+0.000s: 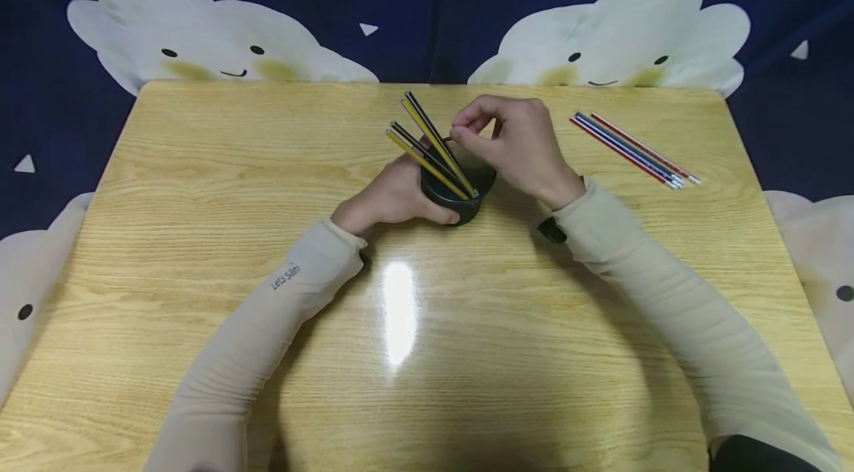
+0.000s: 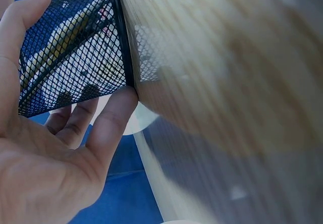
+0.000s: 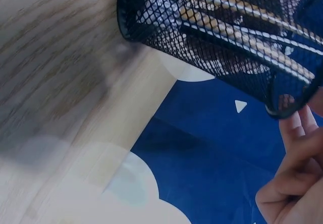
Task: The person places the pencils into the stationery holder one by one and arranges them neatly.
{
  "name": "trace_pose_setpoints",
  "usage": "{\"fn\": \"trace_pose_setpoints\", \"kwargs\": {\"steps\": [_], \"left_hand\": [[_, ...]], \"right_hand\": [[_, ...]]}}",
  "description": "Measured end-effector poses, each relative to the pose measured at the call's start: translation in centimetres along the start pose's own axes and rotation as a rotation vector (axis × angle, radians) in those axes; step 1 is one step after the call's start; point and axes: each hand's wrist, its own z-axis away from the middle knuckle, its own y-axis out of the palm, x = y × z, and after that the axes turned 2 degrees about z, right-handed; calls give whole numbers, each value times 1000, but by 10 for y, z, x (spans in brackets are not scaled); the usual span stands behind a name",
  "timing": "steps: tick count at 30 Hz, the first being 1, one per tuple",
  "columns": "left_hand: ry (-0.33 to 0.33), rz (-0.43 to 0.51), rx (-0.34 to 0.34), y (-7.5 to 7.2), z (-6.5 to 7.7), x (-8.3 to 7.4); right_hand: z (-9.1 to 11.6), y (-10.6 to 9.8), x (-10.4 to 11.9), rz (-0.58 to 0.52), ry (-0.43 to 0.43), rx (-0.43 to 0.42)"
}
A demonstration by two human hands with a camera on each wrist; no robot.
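Observation:
A black mesh pencil cup (image 1: 460, 211) stands near the middle of the table, its mesh wall (image 2: 83, 57) close up in the left wrist view. My left hand (image 1: 399, 190) grips it from the left side, the thumb at its front. Several yellow-and-black striped pencils (image 1: 427, 153) lean in the cup toward the upper left. Over the cup's far rim, my right hand (image 1: 523, 146) pinches a thin reddish pencil (image 1: 448, 138) between thumb and forefinger; most of it is hidden. In the right wrist view the right fingers (image 3: 298, 153) are beside the cup's open rim (image 3: 282, 114).
Several red and blue pencils (image 1: 630, 150) lie together on the wooden table (image 1: 200, 161) at the right. A dark blue cloth (image 1: 427, 5) with white clouds hangs behind the table's far edge.

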Motion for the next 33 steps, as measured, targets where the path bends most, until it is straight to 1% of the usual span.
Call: {"fn": "trace_pose_setpoints", "kwargs": {"steps": [1, 2, 3, 4, 5, 7, 8, 12, 14, 18, 21, 24, 27, 30, 33], "left_hand": [[-7, -2, -3, 1, -1, 3], [-14, -13, -10, 0, 2, -4], [-19, -14, -13, 1, 2, -2], [-19, -12, -15, 0, 3, -7], [-22, -14, -20, 0, 3, -6], [-13, -15, -29, 1, 3, -7], [-5, -12, -30, 0, 4, -10], [4, -26, -41, 1, 5, -16], [-18, -42, -41, 1, 5, -17], [-36, -61, -35, 2, 6, -18], [-30, -66, -37, 1, 8, -19], [-28, -67, -41, 1, 8, -19], [-24, -63, -40, 2, 7, -19], [-12, -59, -38, 2, 6, -19], [-2, -60, -36, 3, 6, -19]], "right_hand": [[2, -2, -1, 1, 3, -3], [3, -5, -1, 1, 8, -5], [5, -8, -2, 3, 15, -6], [7, -11, -3, 7, 20, -6], [8, -15, -4, 12, 25, -5], [12, -21, -8, 27, 39, -3], [14, -24, -10, 35, 45, -4], [24, -36, -23, 72, 81, -9], [30, -42, -31, 94, 105, -8], [42, -52, -46, 137, 157, 15], [50, -57, -56, 178, 181, 35], [58, -62, -66, 233, 187, 55], [66, -68, -75, 295, 175, 70], [72, -75, -84, 330, 178, 79], [77, -82, -92, 357, 200, 88]]}}
